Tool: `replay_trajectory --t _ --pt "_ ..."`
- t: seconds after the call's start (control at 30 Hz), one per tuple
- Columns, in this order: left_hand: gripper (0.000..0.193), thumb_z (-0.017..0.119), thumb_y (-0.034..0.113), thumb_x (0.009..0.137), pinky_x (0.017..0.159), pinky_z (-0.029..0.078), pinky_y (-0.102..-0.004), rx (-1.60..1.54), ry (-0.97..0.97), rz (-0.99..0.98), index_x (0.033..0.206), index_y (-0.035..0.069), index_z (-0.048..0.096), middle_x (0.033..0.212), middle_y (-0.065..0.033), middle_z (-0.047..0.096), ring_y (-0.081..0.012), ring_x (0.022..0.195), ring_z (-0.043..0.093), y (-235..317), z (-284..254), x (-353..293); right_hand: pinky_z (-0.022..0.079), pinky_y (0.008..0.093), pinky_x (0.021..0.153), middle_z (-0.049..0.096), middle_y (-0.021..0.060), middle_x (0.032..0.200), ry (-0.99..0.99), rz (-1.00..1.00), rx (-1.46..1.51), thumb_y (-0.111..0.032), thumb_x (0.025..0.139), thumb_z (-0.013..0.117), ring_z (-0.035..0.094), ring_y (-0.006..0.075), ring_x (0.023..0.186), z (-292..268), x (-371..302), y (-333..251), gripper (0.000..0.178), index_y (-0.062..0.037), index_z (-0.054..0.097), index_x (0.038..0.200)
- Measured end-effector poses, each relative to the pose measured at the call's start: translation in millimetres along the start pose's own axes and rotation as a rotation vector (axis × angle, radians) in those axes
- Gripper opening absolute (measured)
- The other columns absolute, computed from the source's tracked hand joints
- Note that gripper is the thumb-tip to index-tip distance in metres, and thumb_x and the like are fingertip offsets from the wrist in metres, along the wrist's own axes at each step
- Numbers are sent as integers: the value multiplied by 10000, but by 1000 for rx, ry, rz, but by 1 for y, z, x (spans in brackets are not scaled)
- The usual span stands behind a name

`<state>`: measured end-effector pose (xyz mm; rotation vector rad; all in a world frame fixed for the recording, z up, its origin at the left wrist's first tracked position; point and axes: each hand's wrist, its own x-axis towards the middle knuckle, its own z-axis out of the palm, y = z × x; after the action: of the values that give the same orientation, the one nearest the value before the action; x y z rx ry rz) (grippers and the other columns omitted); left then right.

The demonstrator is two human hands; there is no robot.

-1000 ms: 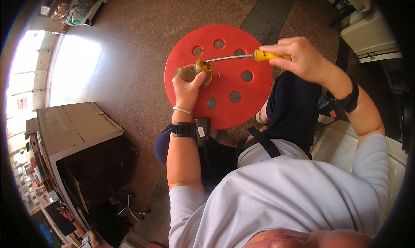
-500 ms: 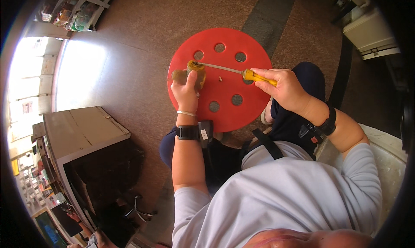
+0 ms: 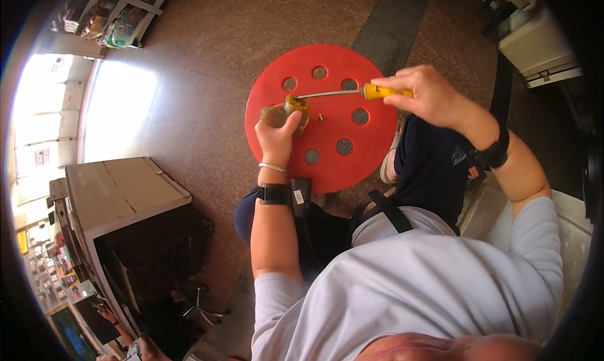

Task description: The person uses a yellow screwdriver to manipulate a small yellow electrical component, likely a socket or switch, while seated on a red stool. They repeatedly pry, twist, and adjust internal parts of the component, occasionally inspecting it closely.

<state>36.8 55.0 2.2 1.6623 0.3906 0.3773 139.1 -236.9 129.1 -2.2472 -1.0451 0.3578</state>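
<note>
My left hand (image 3: 275,137) grips a brownish-yellow, rounded fitting (image 3: 272,115) with a yellow ring-shaped mouth, held above the left part of a round red stool top (image 3: 340,125). Its exact kind is unclear. In my right hand (image 3: 433,96), the thumb and fingers close on the yellow handle of a long screwdriver (image 3: 372,91). The metal shaft runs leftward, nearly level, and its tip reaches the fitting's mouth. How deep the tip sits cannot be seen. A tiny pale piece (image 3: 321,117) lies at the middle of the stool top.
Several round holes pierce the stool top. At the lower left stands a desk (image 3: 126,188), with a wheeled chair base (image 3: 202,307) beside it. A rack with packaged goods (image 3: 123,18) is at the upper left, a pale cabinet (image 3: 541,49) at the upper right. Another person's hand (image 3: 108,315) shows at the lower left.
My right hand and the screwdriver handle have moved up and slightly right, so the shaft lies flatter. The left hand with the fitting has shifted slightly right and down.
</note>
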Motion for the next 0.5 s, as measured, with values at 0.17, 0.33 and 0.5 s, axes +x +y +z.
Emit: replay_trajectory --t 0.17,0.33,0.5 --pt "315 795 156 760 735 515 -274 41 23 33 970 -43 670 877 -72 701 -123 785 638 2 -1 1 539 295 762 695 193 979 157 120 268 -191 849 689 702 247 870 44 -23 -1 343 -14 663 1141" --pt "287 762 150 804 709 512 -271 58 55 37 982 -44 649 890 -65 682 -127 770 624 8 1 0 542 292 768 688 204 1001 214 215 400 -149 854 689 704 244 872 66 -31 -10 328 10 655 1139" --pt "293 778 156 784 767 502 -275 -12 93 15 970 -38 662 893 -61 688 -121 806 619 7 1 1 537 296 769 684 210 1008 259 244 519 -136 870 672 703 237 895 85 -36 -17 327 27 638 1152"
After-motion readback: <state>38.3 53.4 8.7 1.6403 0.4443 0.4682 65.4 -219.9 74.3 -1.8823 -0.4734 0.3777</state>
